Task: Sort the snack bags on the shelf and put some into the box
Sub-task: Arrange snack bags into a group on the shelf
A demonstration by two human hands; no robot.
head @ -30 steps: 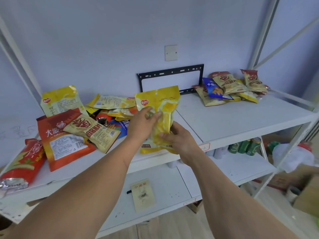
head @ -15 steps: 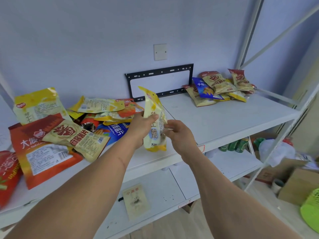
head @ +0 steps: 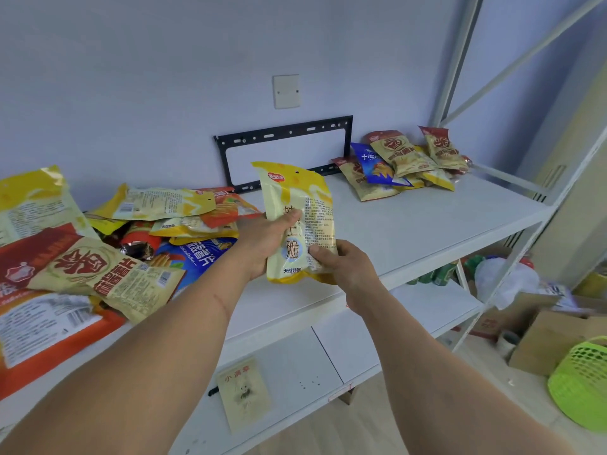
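Observation:
A yellow and cream snack bag (head: 297, 205) is held upright above the white shelf (head: 410, 224), folded lengthwise. My left hand (head: 262, 238) grips its left side with the thumb across the front. My right hand (head: 341, 267) pinches its lower right corner. A loose heap of snack bags (head: 108, 257) covers the shelf's left part. A smaller pile of snack bags (head: 404, 162) lies at the back right. A cardboard box (head: 555, 336) stands on the floor at the right.
A black bracket (head: 285, 149) hangs on the wall behind the shelf. A green plastic basket (head: 581, 382) stands at the far right on the floor. The lower shelf (head: 295, 372) holds a small packet (head: 244, 392) and green cans (head: 437, 274). Shelf uprights (head: 456, 57) stand at the right.
The bag has turned from flat-on to folded and upright, and moved slightly right. Both hands keep hold of it. The view swung right, bringing the basket and box into sight.

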